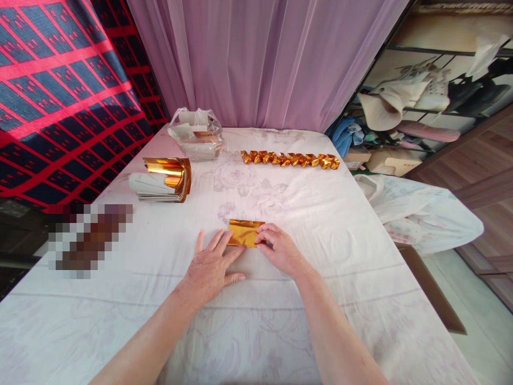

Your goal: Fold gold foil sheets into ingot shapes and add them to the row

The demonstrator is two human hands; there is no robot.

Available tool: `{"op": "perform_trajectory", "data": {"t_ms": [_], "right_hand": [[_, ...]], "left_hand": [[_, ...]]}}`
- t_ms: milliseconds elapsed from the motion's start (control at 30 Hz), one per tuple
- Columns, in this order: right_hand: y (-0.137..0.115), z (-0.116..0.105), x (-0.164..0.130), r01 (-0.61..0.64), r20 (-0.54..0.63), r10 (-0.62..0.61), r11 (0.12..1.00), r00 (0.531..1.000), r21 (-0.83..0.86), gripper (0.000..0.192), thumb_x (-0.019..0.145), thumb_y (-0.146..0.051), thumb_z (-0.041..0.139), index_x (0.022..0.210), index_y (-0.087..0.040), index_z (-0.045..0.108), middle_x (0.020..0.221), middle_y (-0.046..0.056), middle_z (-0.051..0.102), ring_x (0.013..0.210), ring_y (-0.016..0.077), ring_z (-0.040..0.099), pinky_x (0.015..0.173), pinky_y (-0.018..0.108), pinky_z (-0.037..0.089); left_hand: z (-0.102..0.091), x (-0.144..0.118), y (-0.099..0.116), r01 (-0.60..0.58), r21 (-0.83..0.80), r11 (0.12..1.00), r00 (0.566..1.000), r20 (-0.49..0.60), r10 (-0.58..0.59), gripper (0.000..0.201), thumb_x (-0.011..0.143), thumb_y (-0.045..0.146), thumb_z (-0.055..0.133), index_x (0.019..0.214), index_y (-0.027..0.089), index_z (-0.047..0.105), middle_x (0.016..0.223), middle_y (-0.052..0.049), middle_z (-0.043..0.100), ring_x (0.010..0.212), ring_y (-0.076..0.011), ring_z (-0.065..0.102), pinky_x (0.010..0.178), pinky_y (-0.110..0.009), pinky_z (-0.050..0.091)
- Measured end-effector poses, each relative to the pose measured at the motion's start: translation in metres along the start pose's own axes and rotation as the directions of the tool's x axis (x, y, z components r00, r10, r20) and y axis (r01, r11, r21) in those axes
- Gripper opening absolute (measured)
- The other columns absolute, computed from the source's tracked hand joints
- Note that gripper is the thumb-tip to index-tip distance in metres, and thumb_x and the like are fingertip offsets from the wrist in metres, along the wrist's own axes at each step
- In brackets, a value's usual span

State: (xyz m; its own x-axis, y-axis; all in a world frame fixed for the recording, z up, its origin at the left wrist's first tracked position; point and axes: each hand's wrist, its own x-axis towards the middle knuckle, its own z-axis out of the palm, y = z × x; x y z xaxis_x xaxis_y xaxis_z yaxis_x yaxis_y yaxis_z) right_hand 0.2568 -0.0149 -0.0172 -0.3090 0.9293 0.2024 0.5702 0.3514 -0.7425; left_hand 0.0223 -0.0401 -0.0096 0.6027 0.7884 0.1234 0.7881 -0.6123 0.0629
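Note:
A folded sheet of gold foil paper [242, 233] lies flat on the cloth in front of me, with its long side running left to right. My left hand [208, 262] rests with fingers spread, its fingertips pressing the sheet's left end and lower edge. At the right end, the fingers and thumb of my right hand [280, 248] are bent together and pinch the foil's edge. A row of folded gold foil pieces [290, 159] lies farther back to the right. To the left stands a curled stack of gold foil sheets [168, 179] with white backs.
A floral cloth [256, 331] covers the tabletop. At the back left sits a clear plastic bag [196, 133] with stacked papers inside. A pixelated patch hides something at the left. Purple curtains [248, 64] hang behind, and a shelf with shoes [435, 88] stands right.

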Motion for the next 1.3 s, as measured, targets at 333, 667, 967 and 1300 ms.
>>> {"op": "perform_trajectory", "data": {"t_ms": [333, 667, 967, 1300], "right_hand": [[0.000, 0.000, 0.000, -0.005, 0.000, 0.005, 1.000, 1.000, -0.011, 0.019, 0.079, -0.005, 0.058, 0.082, -0.021, 0.067, 0.107, 0.006, 0.063, 0.100, 0.0181, 0.063, 0.090, 0.035, 0.050], [-0.002, -0.001, 0.001, -0.029, 0.007, 0.029, 1.000, 1.000, -0.011, 0.020, 0.079, -0.004, 0.058, 0.079, -0.022, 0.067, 0.105, 0.005, 0.064, 0.101, 0.0181, 0.063, 0.089, 0.035, 0.050], [-0.002, -0.001, 0.001, -0.017, 0.005, 0.017, 1.000, 1.000, -0.005, 0.022, 0.078, -0.005, 0.057, 0.080, -0.022, 0.069, 0.104, 0.005, 0.065, 0.101, 0.0184, 0.064, 0.088, 0.036, 0.051], [-0.003, 0.008, 0.002, -0.009, -0.060, 0.004, 0.997, 0.998, -0.076, 0.016, 0.079, -0.009, 0.058, 0.078, -0.022, 0.066, 0.100, 0.005, 0.064, 0.093, 0.0180, 0.064, 0.083, 0.034, 0.051]], "left_hand": [[-0.002, -0.005, -0.010, -0.013, -0.018, 1.000, 1.000, -0.008, 0.013, 0.056, 0.092, 0.067, 0.047, 0.132, 0.030, 0.059, 0.146, -0.010, 0.052, 0.138, -0.0304, 0.042, 0.117, -0.064, 0.006], [-0.002, -0.017, -0.023, -0.019, 0.018, 1.000, 0.999, -0.035, 0.019, 0.056, 0.094, 0.066, 0.042, 0.133, 0.029, 0.058, 0.149, -0.009, 0.050, 0.139, -0.0293, 0.041, 0.118, -0.061, 0.001], [-0.005, -0.023, -0.026, 0.001, 0.032, 0.999, 0.998, -0.067, 0.001, 0.050, 0.094, 0.060, 0.049, 0.130, 0.028, 0.061, 0.149, -0.011, 0.049, 0.137, -0.0326, 0.044, 0.116, -0.064, 0.013], [-0.019, -0.009, -0.021, 0.011, -0.022, 1.000, 0.981, -0.193, -0.015, 0.028, 0.100, 0.036, 0.046, 0.104, 0.024, 0.071, 0.127, -0.006, 0.067, 0.122, -0.0262, 0.057, 0.117, -0.054, 0.021]]}}
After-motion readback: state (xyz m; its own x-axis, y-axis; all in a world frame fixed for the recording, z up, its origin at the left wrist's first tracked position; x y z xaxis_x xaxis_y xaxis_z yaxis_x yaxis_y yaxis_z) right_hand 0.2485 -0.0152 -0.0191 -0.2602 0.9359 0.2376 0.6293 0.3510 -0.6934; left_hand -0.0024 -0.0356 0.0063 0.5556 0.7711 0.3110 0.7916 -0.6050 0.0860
